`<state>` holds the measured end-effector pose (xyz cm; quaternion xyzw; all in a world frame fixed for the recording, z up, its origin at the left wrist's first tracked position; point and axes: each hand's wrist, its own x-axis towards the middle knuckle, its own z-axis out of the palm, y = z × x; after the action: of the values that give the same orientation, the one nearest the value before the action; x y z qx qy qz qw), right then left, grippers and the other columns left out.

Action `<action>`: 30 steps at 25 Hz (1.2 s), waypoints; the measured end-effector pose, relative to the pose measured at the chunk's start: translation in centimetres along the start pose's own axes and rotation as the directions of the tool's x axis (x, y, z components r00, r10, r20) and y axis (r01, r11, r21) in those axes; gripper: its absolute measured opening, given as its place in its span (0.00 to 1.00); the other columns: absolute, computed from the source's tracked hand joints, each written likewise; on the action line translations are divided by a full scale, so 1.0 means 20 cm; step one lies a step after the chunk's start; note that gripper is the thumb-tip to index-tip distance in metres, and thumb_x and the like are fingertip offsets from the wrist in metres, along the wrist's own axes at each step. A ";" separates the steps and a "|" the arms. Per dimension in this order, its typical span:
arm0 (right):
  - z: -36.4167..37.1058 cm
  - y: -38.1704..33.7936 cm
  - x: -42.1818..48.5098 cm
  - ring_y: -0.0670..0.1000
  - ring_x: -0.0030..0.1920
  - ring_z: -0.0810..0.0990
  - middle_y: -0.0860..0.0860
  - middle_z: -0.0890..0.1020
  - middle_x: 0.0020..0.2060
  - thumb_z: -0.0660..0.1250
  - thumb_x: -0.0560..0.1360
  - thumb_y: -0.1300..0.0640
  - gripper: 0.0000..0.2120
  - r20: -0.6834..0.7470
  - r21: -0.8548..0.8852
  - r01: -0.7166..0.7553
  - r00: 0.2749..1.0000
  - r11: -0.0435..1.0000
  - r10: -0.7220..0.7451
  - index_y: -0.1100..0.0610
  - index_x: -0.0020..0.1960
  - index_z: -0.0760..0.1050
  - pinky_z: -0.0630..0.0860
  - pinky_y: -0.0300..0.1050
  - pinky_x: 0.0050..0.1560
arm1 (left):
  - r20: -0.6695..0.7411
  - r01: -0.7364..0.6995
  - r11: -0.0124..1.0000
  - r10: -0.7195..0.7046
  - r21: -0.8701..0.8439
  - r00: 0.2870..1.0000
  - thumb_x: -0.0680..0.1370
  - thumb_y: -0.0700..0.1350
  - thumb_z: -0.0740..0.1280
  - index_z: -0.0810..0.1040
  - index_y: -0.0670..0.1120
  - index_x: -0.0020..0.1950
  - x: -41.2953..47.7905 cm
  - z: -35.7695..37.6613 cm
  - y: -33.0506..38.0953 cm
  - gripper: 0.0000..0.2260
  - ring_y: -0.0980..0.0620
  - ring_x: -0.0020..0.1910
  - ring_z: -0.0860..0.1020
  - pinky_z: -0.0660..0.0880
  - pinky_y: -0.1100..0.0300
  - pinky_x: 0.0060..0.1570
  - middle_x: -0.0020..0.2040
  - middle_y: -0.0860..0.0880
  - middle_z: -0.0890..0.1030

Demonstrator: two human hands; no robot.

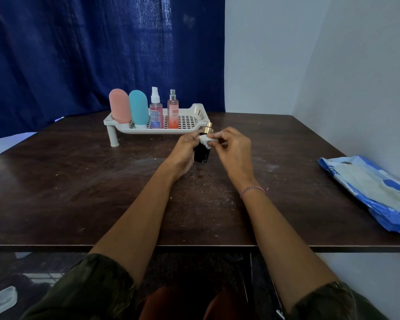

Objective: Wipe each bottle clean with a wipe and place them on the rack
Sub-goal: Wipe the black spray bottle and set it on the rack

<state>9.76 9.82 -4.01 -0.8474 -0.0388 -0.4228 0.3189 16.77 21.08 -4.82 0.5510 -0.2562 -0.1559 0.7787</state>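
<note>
While the black bottle (201,151) is gripped in the left hand (184,150) above the table (79,192), the right hand (234,150) pinches a white wipe (205,140) against its neck. Four bottles (146,109) already stand on the rack (194,116) just behind, so this one seems the last; it has yet to be racked.

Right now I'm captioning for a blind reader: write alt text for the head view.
A person's left hand grips a black, gold-capped bottle over a dark table while the right hand holds a white wipe against it. Behind, four bottles stand on a white rack; an open wipe pack lies to the right.
</note>
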 end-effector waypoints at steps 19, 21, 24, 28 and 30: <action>0.01 -0.02 -0.02 0.42 0.44 0.77 0.51 0.80 0.46 0.72 0.70 0.63 0.08 0.070 0.002 0.073 0.995 0.997 -0.073 0.60 0.49 0.81 0.74 0.28 0.46 | -0.079 0.003 0.995 -0.011 -0.101 0.997 0.82 0.35 0.50 0.70 0.35 0.66 -0.02 0.00 0.04 0.16 0.49 0.51 0.76 0.73 0.58 0.51 0.54 0.41 0.77; 0.02 -0.02 -0.02 0.41 0.44 0.77 0.51 0.80 0.47 0.72 0.70 0.63 0.08 0.146 0.008 0.104 0.984 0.995 -0.104 0.60 0.50 0.81 0.75 0.28 0.48 | -0.130 0.009 0.990 -0.027 -0.140 0.991 0.82 0.36 0.50 0.67 0.35 0.69 -0.03 -0.02 0.05 0.17 0.50 0.47 0.77 0.74 0.58 0.47 0.50 0.42 0.78; 0.01 -0.01 -0.01 0.42 0.44 0.77 0.51 0.80 0.46 0.71 0.71 0.62 0.08 0.130 -0.012 0.075 0.989 0.997 -0.073 0.60 0.50 0.81 0.76 0.32 0.48 | -0.139 0.027 0.989 -0.048 -0.146 0.989 0.83 0.37 0.50 0.67 0.35 0.69 -0.03 -0.01 0.06 0.17 0.49 0.47 0.77 0.74 0.57 0.47 0.50 0.41 0.78; 0.02 -0.02 -0.02 0.43 0.44 0.77 0.51 0.80 0.46 0.71 0.71 0.63 0.09 0.127 0.006 0.107 0.986 0.994 -0.106 0.60 0.51 0.81 0.77 0.34 0.48 | -0.136 0.033 0.989 -0.053 -0.145 0.989 0.83 0.37 0.50 0.68 0.34 0.67 -0.03 0.00 0.06 0.16 0.48 0.46 0.76 0.73 0.57 0.47 0.50 0.41 0.77; 0.02 -0.04 -0.03 0.43 0.45 0.77 0.51 0.80 0.47 0.71 0.71 0.63 0.09 0.188 0.010 0.157 0.970 0.988 -0.156 0.59 0.52 0.81 0.77 0.34 0.49 | -0.163 0.030 0.986 -0.057 -0.164 0.985 0.83 0.38 0.50 0.70 0.37 0.64 -0.03 -0.01 0.07 0.14 0.49 0.45 0.77 0.74 0.57 0.45 0.49 0.42 0.78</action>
<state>9.42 10.69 -4.20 -0.8787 -0.1343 -0.3646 0.2774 16.31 22.12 -3.81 0.5030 -0.1643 -0.1465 0.8358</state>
